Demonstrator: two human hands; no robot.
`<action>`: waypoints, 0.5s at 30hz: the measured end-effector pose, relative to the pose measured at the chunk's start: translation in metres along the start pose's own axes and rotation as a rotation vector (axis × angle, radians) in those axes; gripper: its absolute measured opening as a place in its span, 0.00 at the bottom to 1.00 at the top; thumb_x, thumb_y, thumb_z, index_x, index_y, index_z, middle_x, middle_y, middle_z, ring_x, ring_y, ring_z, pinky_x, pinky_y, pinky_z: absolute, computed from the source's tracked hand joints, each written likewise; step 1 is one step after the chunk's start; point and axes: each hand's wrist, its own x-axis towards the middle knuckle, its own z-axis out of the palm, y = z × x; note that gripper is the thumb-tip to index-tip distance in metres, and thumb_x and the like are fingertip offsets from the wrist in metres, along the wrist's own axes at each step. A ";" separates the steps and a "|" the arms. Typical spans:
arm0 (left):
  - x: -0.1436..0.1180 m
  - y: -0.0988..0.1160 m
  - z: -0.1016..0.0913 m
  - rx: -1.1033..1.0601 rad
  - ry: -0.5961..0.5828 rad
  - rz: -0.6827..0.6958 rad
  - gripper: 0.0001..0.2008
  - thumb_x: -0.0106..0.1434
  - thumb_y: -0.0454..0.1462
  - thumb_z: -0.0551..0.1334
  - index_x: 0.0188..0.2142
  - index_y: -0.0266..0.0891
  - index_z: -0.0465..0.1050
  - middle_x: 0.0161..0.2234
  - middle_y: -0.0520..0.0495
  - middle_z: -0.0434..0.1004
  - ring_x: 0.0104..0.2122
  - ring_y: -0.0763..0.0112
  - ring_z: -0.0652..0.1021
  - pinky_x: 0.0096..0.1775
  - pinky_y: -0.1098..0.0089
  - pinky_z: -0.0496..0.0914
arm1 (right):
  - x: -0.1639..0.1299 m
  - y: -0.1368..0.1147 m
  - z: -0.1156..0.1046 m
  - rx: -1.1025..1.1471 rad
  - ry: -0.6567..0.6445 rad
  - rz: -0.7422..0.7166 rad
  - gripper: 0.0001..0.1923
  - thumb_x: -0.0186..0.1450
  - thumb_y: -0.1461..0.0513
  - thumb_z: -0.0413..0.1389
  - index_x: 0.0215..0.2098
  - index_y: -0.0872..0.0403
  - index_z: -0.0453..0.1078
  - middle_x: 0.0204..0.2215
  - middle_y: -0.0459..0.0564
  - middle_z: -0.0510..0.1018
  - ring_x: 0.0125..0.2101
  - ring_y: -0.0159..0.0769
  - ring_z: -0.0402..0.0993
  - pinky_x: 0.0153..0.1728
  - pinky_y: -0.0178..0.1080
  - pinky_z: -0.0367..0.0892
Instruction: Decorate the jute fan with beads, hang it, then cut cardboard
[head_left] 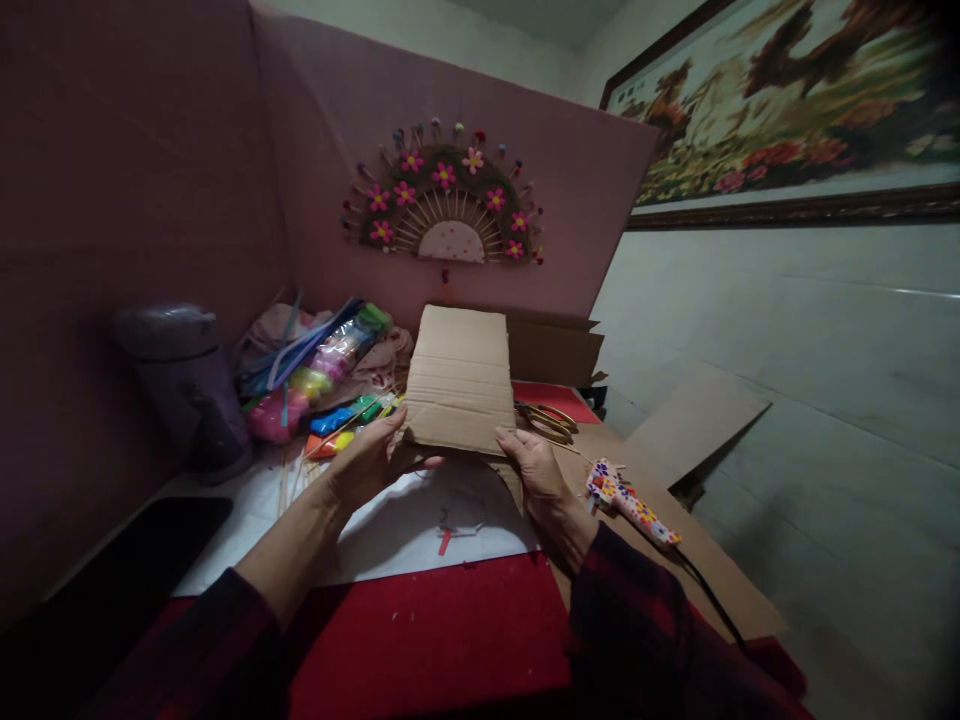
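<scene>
A rectangular piece of brown cardboard (459, 375) with crease lines across it is held up over the table, between my two hands. My left hand (375, 450) grips its lower left corner, with the thumb along the edge and fingers underneath. At the lower right corner my right hand (536, 465) pinches it, thumb on top. Another cardboard layer shows beneath, close to the right hand; I cannot tell whether it is joined. Below lies a white sheet (375, 550) with small scraps on it.
Scissors (551, 422) and a flower-patterned glue gun (634, 502) with a cord lie at right on flat cardboard (712, 570). Bags of coloured clay (322, 385) and a purple tumbler (191, 400) stand at left. A decorated fan (450, 200) hangs on the pink panel behind.
</scene>
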 end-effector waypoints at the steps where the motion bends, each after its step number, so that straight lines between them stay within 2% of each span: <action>1: 0.001 -0.001 0.000 0.008 -0.008 0.002 0.17 0.60 0.39 0.62 0.48 0.37 0.70 0.43 0.40 0.77 0.38 0.62 0.79 0.41 0.59 0.75 | 0.000 0.000 0.000 0.005 0.000 0.000 0.16 0.49 0.55 0.66 0.32 0.57 0.76 0.28 0.49 0.82 0.32 0.41 0.78 0.35 0.40 0.72; 5: 0.004 -0.004 -0.001 0.062 0.034 0.004 0.16 0.52 0.29 0.66 0.42 0.32 0.72 0.42 0.38 0.78 0.35 0.61 0.80 0.39 0.62 0.76 | 0.000 0.001 -0.001 0.005 0.008 -0.003 0.16 0.50 0.55 0.66 0.33 0.57 0.76 0.28 0.50 0.82 0.32 0.41 0.78 0.35 0.41 0.72; 12: 0.005 -0.002 0.001 0.047 0.133 0.009 0.13 0.51 0.27 0.65 0.38 0.30 0.73 0.40 0.37 0.79 0.32 0.65 0.79 0.34 0.65 0.78 | 0.000 0.003 -0.004 0.037 -0.128 -0.035 0.24 0.58 0.45 0.56 0.40 0.54 0.75 0.34 0.52 0.82 0.37 0.44 0.78 0.38 0.44 0.71; 15: 0.004 -0.002 0.001 0.066 0.138 -0.004 0.14 0.50 0.27 0.66 0.39 0.30 0.73 0.40 0.37 0.79 0.30 0.66 0.79 0.35 0.64 0.77 | -0.001 0.004 -0.004 0.005 -0.136 0.019 0.21 0.54 0.49 0.62 0.39 0.56 0.75 0.34 0.53 0.81 0.34 0.42 0.78 0.37 0.42 0.70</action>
